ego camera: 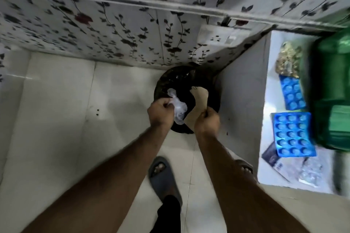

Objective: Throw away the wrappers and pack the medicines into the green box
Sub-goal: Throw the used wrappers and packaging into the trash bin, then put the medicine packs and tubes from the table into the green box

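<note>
Over a round black-lined bin (176,81) at twelve o'clock, the left hand (161,112) pinches crumpled clear plastic wrap (179,108); the right hand (207,121) grips a brown paper wrapper (198,100). Light wrappers could drift past the rim when released.

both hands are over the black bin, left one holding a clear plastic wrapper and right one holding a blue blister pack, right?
Not quite. The head view shows the right hand holding a brown paper wrapper, not a blue blister pack; the blue blister packs lie on the white table. The rest holds: both hands are over the black bin, and the left hand holds a clear plastic wrapper.
</note>
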